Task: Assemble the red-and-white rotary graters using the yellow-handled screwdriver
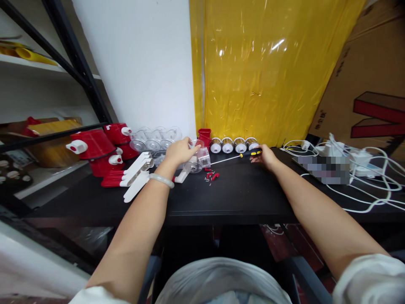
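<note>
My left hand (179,152) is closed over the top of a clear plastic housing (198,161) with a round wheel, which rests on the black table (240,198). My right hand (265,155) grips the black-and-yellow handle of a screwdriver (249,153); its thin shaft points left toward the clear housing, low over the table. A small pile of red and silver screws (211,176) lies just in front of the housing. A pale bangle sits on my left wrist.
Red and white plastic parts (104,154) and white handles (136,173) crowd the table's left. Clear cups (155,141) and a row of round metal-rimmed pieces (234,145) stand at the back by a yellow curtain. White cables and chargers (351,164) lie right. Black shelving stands left.
</note>
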A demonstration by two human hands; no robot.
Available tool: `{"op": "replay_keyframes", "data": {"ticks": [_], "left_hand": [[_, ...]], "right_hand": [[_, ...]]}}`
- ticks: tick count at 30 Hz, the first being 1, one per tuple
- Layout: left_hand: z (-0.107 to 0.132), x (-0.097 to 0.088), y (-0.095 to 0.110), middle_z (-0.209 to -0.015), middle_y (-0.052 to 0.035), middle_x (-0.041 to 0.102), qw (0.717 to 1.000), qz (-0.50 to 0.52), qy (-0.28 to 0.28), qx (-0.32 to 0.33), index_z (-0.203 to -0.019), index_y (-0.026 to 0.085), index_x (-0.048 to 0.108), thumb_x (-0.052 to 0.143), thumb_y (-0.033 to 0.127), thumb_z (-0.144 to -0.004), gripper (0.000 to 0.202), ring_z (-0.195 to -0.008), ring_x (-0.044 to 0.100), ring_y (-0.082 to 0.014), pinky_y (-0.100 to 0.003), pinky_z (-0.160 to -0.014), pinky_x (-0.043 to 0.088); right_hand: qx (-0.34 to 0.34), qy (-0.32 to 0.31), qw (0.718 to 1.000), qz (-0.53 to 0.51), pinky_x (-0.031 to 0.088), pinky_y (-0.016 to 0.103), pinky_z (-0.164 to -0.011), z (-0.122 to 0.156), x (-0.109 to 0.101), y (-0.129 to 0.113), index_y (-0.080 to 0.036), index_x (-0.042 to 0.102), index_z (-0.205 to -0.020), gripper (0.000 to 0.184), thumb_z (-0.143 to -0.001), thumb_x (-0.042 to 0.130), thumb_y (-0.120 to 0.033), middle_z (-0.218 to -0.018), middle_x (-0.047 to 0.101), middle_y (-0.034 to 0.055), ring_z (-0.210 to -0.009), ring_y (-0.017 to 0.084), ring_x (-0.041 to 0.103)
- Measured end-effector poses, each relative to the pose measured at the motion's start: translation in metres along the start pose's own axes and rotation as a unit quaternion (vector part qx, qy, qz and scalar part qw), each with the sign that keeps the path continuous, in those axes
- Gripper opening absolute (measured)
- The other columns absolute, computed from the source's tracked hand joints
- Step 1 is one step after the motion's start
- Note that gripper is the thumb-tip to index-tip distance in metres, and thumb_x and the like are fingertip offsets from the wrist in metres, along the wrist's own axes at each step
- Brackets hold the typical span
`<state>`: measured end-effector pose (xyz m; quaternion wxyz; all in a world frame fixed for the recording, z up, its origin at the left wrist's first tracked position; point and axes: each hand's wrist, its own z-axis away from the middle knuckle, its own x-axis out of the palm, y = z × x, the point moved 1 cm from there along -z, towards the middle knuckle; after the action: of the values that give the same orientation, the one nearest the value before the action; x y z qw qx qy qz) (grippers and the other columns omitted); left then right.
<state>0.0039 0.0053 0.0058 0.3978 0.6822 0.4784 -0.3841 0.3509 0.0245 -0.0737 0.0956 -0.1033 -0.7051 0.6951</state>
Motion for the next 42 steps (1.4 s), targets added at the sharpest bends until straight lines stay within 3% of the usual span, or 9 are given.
{"op": "replay_keyframes", "data": {"ticks": [3,6,12,17,21,24,28,36,42], "left_hand": [[0.000,0.001,-0.001,-0.107,-0.0115,0.070,1.000,0.001,0.001,0.001,-0.112,0.022,0.058,0.038,0.072,-0.083,0.061,-0.098,0.064,-0.0310,-0.040,-0.082,0.046],[-0.001,0.001,-0.002,-0.107,-0.0115,0.070,1.000,0.002,0.002,0.002,-0.112,0.022,0.058,0.038,0.071,-0.083,0.060,-0.097,0.064,-0.0312,-0.041,-0.082,0.046],[0.000,0.000,-0.001,-0.108,-0.0118,0.070,1.000,0.004,-0.003,-0.001,-0.113,0.022,0.058,0.038,0.071,-0.083,0.060,-0.098,0.064,-0.0312,-0.041,-0.083,0.045],[0.001,0.000,0.001,-0.108,-0.0117,0.070,1.000,0.004,-0.005,-0.002,-0.114,0.022,0.058,0.038,0.071,-0.083,0.061,-0.099,0.064,-0.0311,-0.041,-0.084,0.045],[0.000,0.001,0.000,-0.108,-0.0113,0.070,1.000,0.001,-0.002,0.000,-0.113,0.022,0.058,0.038,0.071,-0.083,0.060,-0.099,0.064,-0.0307,-0.040,-0.084,0.046],[0.000,0.001,-0.001,-0.107,-0.0113,0.070,1.000,-0.002,0.002,0.003,-0.113,0.022,0.058,0.038,0.071,-0.083,0.061,-0.098,0.064,-0.0309,-0.040,-0.083,0.046],[-0.001,0.001,-0.001,-0.108,-0.0111,0.070,1.000,-0.004,0.000,0.000,-0.114,0.023,0.058,0.038,0.071,-0.083,0.061,-0.100,0.064,-0.0308,-0.040,-0.085,0.046],[-0.003,0.004,-0.003,-0.108,-0.0110,0.070,1.000,-0.001,0.004,0.002,-0.114,0.023,0.058,0.037,0.072,-0.083,0.061,-0.099,0.064,-0.0313,-0.041,-0.084,0.046],[-0.002,0.003,-0.003,-0.106,-0.0113,0.070,1.000,-0.004,0.004,0.003,-0.112,0.022,0.058,0.037,0.072,-0.083,0.062,-0.098,0.064,-0.0316,-0.040,-0.082,0.046]], "right_hand": [[0.013,-0.010,0.999,-0.041,0.051,0.026,-0.052,0.003,0.002,-0.005,-0.017,0.056,-0.089,0.024,-0.088,0.032,-0.020,-0.056,0.066,0.0054,-0.049,0.018,0.064],[-0.011,-0.020,0.999,-0.033,0.050,0.025,-0.052,0.004,0.002,-0.003,-0.018,0.055,-0.085,0.019,-0.088,0.036,-0.021,-0.051,0.062,0.0032,-0.045,0.016,0.061],[-0.112,-0.033,0.993,0.019,0.052,0.030,-0.055,-0.002,-0.006,0.008,-0.023,0.053,-0.077,0.027,-0.090,0.050,-0.046,-0.036,0.044,-0.0074,-0.031,0.011,0.040],[-0.112,-0.011,0.991,0.078,0.052,0.032,-0.056,-0.002,-0.007,0.009,-0.023,0.052,-0.072,0.038,-0.088,0.049,-0.058,-0.033,0.037,-0.0077,-0.029,0.011,0.033],[-0.039,-0.012,0.999,-0.002,0.049,0.030,-0.053,0.001,-0.003,0.001,-0.021,0.053,-0.077,0.040,-0.094,0.025,-0.043,-0.043,0.054,0.0008,-0.035,0.015,0.049],[-0.022,-0.029,0.999,-0.034,0.050,0.028,-0.054,0.006,-0.001,-0.004,-0.019,0.056,-0.082,0.031,-0.090,0.028,-0.031,-0.058,0.066,0.0054,-0.047,0.017,0.062],[-0.026,-0.026,0.998,-0.044,0.050,0.026,-0.053,0.008,0.001,-0.006,-0.018,0.059,-0.085,0.023,-0.084,0.037,-0.025,-0.062,0.067,0.0047,-0.050,0.017,0.065],[-0.088,-0.025,0.996,-0.019,0.043,0.022,-0.043,-0.003,-0.003,0.002,-0.018,0.056,-0.081,0.014,-0.085,0.045,-0.025,-0.049,0.061,0.0017,-0.038,0.013,0.054],[-0.133,-0.018,0.990,0.039,0.051,0.026,-0.052,-0.004,-0.007,0.008,-0.022,0.052,-0.071,0.032,-0.090,0.052,-0.048,-0.033,0.043,-0.0070,-0.027,0.009,0.037]]}}
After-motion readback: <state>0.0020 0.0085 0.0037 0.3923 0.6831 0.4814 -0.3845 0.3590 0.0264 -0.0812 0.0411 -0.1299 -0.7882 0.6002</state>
